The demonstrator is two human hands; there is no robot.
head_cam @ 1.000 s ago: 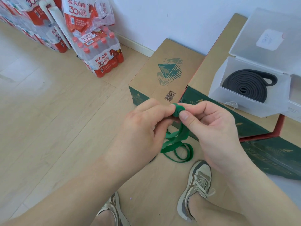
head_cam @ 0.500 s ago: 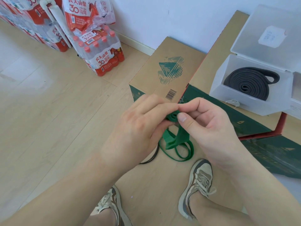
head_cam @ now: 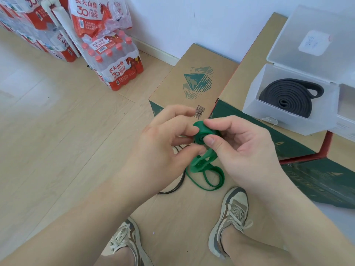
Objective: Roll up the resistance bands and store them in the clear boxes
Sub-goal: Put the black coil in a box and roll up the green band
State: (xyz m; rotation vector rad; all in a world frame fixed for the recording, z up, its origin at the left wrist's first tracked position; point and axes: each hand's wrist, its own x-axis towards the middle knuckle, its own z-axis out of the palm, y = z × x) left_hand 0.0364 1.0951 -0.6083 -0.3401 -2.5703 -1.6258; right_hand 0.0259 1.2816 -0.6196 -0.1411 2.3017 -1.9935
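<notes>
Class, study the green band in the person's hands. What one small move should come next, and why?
Probably roll the green band one more turn: both the left hand and the right hand pinch a small coil, while most of it lies in loose loops down on the floor, so it is not ready for the clear box.

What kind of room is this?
Probably a storage or spare room: shrink-wrapped packs of red-capped water bottles stacked by the white wall, and brown cardboard cartons on the pale wooden floor.
</notes>
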